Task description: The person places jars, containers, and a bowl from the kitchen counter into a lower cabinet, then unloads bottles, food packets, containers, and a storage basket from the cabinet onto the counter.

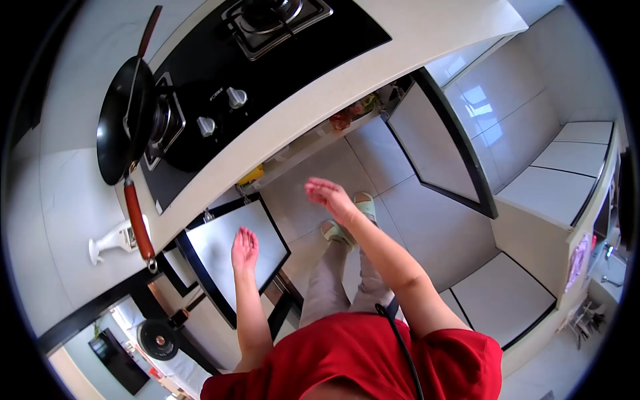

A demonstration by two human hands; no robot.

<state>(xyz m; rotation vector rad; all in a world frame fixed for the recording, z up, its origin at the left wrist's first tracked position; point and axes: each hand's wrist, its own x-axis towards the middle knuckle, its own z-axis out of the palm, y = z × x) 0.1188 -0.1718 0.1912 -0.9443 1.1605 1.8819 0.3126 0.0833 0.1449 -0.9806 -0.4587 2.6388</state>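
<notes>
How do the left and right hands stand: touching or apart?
Apart: the head view shows floor and a cabinet door's edge between the left hand and right hand.

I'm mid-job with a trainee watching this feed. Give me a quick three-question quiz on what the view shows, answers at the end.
1. True or false: the dark pan has a reddish-brown handle.
2. Pick one. In this view, the left hand shows in front of:
A) the slippers
B) the pale panel of an open cabinet door
C) the pan
3. Count: how many silver knobs can be seen on the black hob?

Key:
1. True.
2. B.
3. Two.
</notes>
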